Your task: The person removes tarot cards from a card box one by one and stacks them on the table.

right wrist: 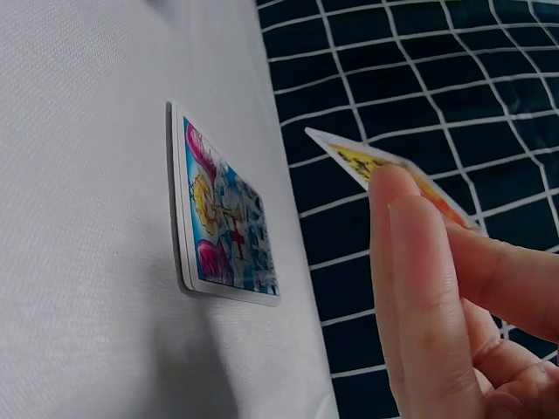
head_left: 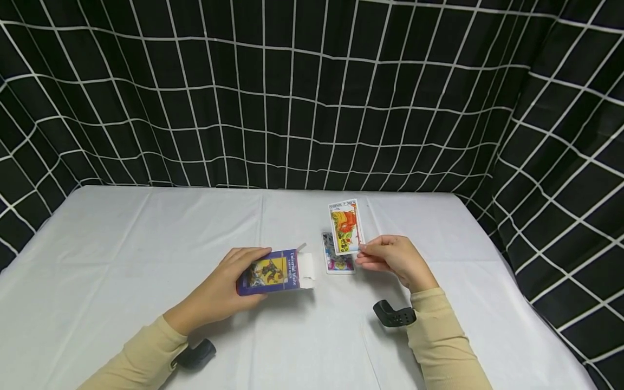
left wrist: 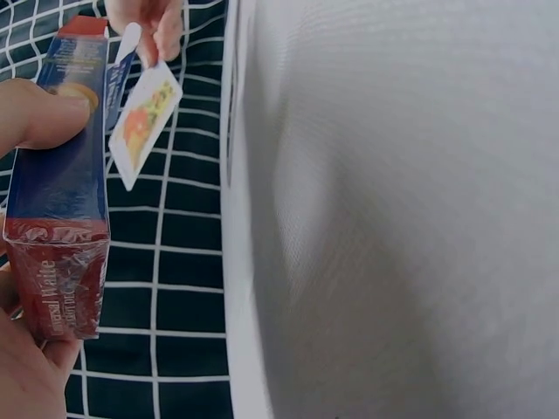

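My left hand (head_left: 221, 287) grips a blue tarot card box (head_left: 269, 272) across its width, thumb on one narrow side. The box's white end flap (head_left: 306, 271) stands open toward the right. In the left wrist view the box (left wrist: 65, 166) shows a red end with lettering. My right hand (head_left: 397, 259) pinches the lower right corner of a King of Wands tarot card (head_left: 346, 226), held up above the table. Below it lies a small stack of tarot cards (head_left: 339, 264), face up, partly hidden by the held card. The stack's top card (right wrist: 229, 214) has blue and pink artwork.
A white cloth (head_left: 146, 244) covers the table. Black curtains with a white grid (head_left: 312, 97) hang behind the table and at both sides. A black band with a wrist device (head_left: 394, 315) sits at the right wrist, another device (head_left: 196, 355) at the left.
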A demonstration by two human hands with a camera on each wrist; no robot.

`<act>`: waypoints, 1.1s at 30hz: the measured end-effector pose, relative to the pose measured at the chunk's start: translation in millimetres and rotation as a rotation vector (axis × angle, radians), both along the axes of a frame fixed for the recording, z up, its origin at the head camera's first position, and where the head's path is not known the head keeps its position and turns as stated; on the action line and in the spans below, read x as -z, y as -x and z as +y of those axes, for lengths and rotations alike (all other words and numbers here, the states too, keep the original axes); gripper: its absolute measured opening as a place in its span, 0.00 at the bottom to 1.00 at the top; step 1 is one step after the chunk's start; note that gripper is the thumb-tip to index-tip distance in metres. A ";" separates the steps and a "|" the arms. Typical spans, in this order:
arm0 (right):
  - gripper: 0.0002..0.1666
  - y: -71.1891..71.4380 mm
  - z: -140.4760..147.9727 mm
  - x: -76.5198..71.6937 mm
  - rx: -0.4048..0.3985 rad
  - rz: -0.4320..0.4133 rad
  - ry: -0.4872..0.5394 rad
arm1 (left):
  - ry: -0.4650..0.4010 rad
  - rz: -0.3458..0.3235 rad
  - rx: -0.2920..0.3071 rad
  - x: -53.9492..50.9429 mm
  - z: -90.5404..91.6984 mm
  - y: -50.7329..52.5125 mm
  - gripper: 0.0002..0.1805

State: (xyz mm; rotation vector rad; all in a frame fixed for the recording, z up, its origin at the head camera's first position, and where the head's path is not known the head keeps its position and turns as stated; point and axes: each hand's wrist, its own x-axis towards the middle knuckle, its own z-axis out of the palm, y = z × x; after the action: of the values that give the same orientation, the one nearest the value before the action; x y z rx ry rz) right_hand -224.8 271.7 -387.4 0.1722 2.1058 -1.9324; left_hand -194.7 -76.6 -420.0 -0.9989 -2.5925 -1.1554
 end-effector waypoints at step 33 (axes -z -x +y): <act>0.06 3.8 -6.0 9.2 0.013 -0.057 0.021 | -0.008 0.013 0.001 0.2 0.0 1.1 0.42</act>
State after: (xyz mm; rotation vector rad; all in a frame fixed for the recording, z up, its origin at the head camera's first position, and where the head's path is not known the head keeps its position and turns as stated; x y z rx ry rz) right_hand -228.6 265.7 -396.6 0.2347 2.0523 -1.9332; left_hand -195.8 -76.7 -420.3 -1.0025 -2.5754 -1.1542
